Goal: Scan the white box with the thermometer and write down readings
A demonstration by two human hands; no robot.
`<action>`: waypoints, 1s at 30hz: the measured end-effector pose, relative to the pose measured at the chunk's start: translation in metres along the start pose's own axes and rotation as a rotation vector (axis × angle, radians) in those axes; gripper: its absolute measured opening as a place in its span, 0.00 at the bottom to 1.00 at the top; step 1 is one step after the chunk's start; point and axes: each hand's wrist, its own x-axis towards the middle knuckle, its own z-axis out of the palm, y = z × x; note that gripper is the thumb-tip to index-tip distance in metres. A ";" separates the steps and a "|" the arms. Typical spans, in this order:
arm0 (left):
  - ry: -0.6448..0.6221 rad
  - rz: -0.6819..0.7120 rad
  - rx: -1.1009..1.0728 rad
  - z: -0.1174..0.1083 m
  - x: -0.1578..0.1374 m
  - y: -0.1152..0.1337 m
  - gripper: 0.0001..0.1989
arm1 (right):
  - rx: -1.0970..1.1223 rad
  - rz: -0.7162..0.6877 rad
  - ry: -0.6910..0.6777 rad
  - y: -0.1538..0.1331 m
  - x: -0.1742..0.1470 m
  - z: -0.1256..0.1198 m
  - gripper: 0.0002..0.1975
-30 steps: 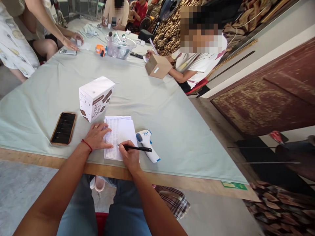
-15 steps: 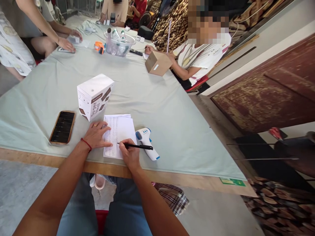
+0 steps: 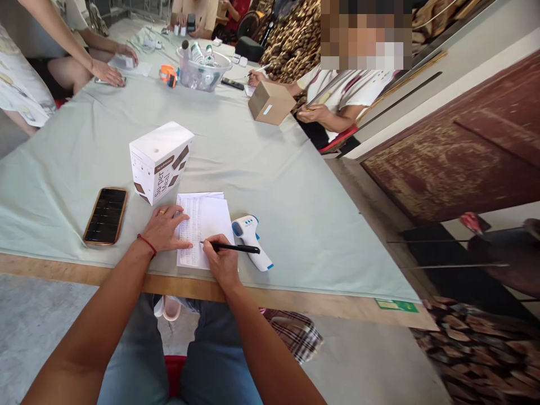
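Note:
Handwritten lines cover the left part of the white paper, which lies on the table near its front edge. My left hand rests on the paper's left side, fingers spread and open. A black pen is gripped in my right hand, its tip on the paper beside the writing. Just right of the paper lies a white and blue infrared thermometer, partly behind the pen. A white "Super Meal" box stands beyond my left hand. Left of that hand lies a phone in an orange-brown case.
On the cloth-covered table, farther back, are a cardboard box, a clear plastic basin holding bottles, and an orange tape roll. Other people sit or lean along the left, far and right sides. A green card lies at the front right edge.
The person at the right has lowered a hand and the long thin strip in it. My view has tilted slightly. My hands stay in nearly the same place on the paper.

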 end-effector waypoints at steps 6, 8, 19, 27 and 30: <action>-0.004 -0.002 0.003 -0.001 0.000 0.000 0.34 | 0.004 -0.015 -0.005 0.002 0.001 0.000 0.05; -0.007 -0.002 0.005 -0.001 0.001 0.000 0.34 | 0.003 -0.010 -0.009 0.003 0.001 0.000 0.05; -0.013 -0.001 0.003 -0.002 0.000 0.001 0.34 | 0.018 -0.002 0.021 0.000 0.001 0.000 0.06; -0.012 -0.002 -0.007 0.000 0.000 0.000 0.34 | -0.016 -0.014 0.016 0.000 0.000 0.000 0.05; -0.010 -0.003 -0.010 0.000 0.000 0.000 0.34 | -0.020 -0.014 0.007 0.001 0.000 -0.001 0.05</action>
